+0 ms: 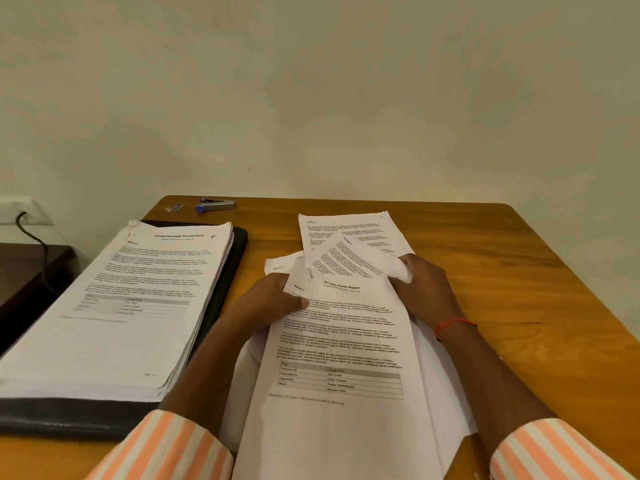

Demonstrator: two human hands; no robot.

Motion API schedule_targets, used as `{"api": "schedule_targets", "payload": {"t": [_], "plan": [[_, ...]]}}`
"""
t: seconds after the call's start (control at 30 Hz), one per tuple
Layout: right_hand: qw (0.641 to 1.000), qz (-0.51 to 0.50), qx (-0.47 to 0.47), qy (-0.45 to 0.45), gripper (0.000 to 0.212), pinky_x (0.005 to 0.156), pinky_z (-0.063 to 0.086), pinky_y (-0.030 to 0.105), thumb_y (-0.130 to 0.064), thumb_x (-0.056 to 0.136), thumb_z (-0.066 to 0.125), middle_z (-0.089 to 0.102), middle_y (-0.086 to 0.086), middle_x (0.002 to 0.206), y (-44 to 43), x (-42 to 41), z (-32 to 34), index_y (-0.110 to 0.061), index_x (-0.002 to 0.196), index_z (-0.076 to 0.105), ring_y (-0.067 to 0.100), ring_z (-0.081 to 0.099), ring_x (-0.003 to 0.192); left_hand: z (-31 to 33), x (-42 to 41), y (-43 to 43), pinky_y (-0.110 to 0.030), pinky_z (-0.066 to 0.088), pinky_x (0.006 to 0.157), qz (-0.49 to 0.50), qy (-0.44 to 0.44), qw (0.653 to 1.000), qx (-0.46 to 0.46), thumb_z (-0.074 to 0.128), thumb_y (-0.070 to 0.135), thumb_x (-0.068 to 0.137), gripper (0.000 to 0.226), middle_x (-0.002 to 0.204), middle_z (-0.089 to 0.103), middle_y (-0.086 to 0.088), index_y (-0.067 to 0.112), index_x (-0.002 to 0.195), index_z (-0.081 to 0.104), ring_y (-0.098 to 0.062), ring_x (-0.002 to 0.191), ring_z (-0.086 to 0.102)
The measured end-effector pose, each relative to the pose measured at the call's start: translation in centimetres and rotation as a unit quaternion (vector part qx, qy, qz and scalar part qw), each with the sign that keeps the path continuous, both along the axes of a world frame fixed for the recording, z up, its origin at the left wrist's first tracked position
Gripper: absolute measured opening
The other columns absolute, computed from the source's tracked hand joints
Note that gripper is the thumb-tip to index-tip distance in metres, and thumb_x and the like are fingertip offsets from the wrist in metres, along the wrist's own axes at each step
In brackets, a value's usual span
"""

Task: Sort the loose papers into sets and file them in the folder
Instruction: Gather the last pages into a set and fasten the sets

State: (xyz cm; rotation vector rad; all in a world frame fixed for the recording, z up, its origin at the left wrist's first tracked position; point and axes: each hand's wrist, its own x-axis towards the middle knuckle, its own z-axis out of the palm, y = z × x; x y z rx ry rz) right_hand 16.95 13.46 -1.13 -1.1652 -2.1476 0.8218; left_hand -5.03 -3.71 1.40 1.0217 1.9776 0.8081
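A bundle of loose papers (339, 344) lies in front of me, its top sheet headed "Sample Health Report". My left hand (273, 299) grips the bundle's upper left edge with the thumb on top. My right hand (426, 285) holds the upper right corner, where the paper crumples. More printed sheets (349, 233) fan out askew beyond my hands. On the left, a thick stack of papers (114, 313) headed "Sample Internship Documentation" rests on an open black folder (232, 265).
A stapler (216, 205) with a blue end and a small item (174, 207) sit at the wooden table's (519, 289) far left edge. A dark side table (24, 271) with a black cable stands to the left, against the wall.
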Motion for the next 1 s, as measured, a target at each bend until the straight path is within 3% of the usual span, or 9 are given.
{"api": "schedule_targets", "payload": {"t": [0.13,0.4,0.5,0.6,0.67,0.73,0.83,0.93,1.0], "plan": [[0.986,-0.002,-0.061,0.156,0.025,0.065,0.049,0.01,-0.018,0.09,0.074,0.071,0.0,0.118,-0.1,-0.1,-0.1,-0.014,0.114,0.068,0.011,0.067,0.094,0.1,0.1,-0.1,-0.02,0.053,0.056,-0.005,-0.013,0.999,0.029,0.068,0.025,0.096,0.017,0.091,0.068,0.017,0.037,0.103,0.059,-0.007,0.076,0.069],[0.947,0.025,-0.2,0.25,0.014,0.081,0.059,0.057,-0.019,0.094,0.069,0.075,0.003,0.106,0.1,0.8,0.8,-0.02,0.108,0.07,0.031,0.072,0.098,0.4,0.5,0.0,-0.018,0.053,0.053,0.025,-0.011,0.994,0.108,0.071,0.03,0.093,0.012,0.092,0.069,0.018,0.038,0.095,0.062,-0.006,0.068,0.072],[0.936,0.043,-0.229,0.264,0.012,0.061,0.058,0.045,-0.019,0.096,0.066,0.074,0.015,0.103,-0.5,1.0,1.4,-0.019,0.108,0.07,0.036,0.071,0.085,0.5,0.8,0.1,-0.019,0.053,0.057,0.052,-0.004,0.987,0.153,0.074,0.038,0.089,0.02,0.109,0.07,0.011,0.033,0.106,0.064,-0.009,0.079,0.073],[0.919,0.123,-0.276,0.254,0.019,0.059,0.057,0.033,-0.009,0.1,0.058,0.074,0.014,0.103,-1.4,1.4,2.5,-0.012,0.115,0.069,0.028,0.071,0.083,0.6,1.1,0.1,-0.028,0.057,0.074,0.073,0.001,0.975,0.208,0.077,0.041,0.085,0.033,0.133,0.057,0.01,0.049,0.108,0.055,-0.016,0.107,0.064],[0.91,0.18,-0.293,0.233,0.025,0.062,0.056,0.03,-0.009,0.103,0.052,0.074,0.014,0.104,-1.9,1.6,2.9,-0.01,0.124,0.066,0.025,0.07,0.083,0.5,1.0,0.1,-0.042,0.062,0.083,0.065,-0.023,0.976,0.209,0.076,0.041,0.086,0.025,0.129,0.066,0.007,0.046,0.105,0.061,-0.018,0.102,0.07],[0.916,0.135,-0.28,0.255,0.027,0.066,0.058,0.032,-0.021,0.105,0.048,0.075,0.011,0.107,-1.7,1.4,2.8,-0.01,0.12,0.068,0.023,0.072,0.086,0.5,1.0,0.0,-0.037,0.063,0.075,0.056,-0.02,0.983,0.172,0.072,0.037,0.09,0.017,0.112,0.075,0.002,0.029,0.105,0.067,-0.016,0.083,0.075],[0.992,0.029,-0.043,0.114,0.028,0.088,0.054,0.034,-0.029,0.106,0.048,0.073,0.003,0.115,0.6,1.9,1.2,-0.016,0.114,0.071,0.017,0.068,0.101,-0.1,1.0,0.2,-0.018,0.051,0.061,0.043,0.096,0.988,0.11,0.067,0.037,0.095,0.033,0.12,0.072,0.001,0.02,0.123,0.068,-0.012,0.078,0.069],[0.99,0.08,0.03,-0.115,0.033,0.105,0.044,0.037,-0.019,0.103,0.052,0.06,0.011,0.139,2.3,2.4,-0.5,-0.012,0.134,0.062,0.027,0.057,0.125,-0.5,1.3,0.5,-0.014,0.041,0.058,0.048,0.147,0.983,0.096,0.063,0.037,0.098,0.038,0.123,0.069,-0.001,0.016,0.13,0.065,-0.008,0.077,0.06],[0.97,0.061,0.066,-0.224,0.043,0.111,0.038,0.042,-0.03,0.104,0.05,0.053,0.013,0.145,2.9,2.6,-1.0,-0.01,0.141,0.052,0.031,0.049,0.134,-0.8,1.2,0.7,-0.015,0.042,0.057,0.045,0.162,0.982,0.085,0.063,0.036,0.098,0.038,0.121,0.07,-0.003,0.014,0.129,0.066,-0.007,0.073,0.058]]}}
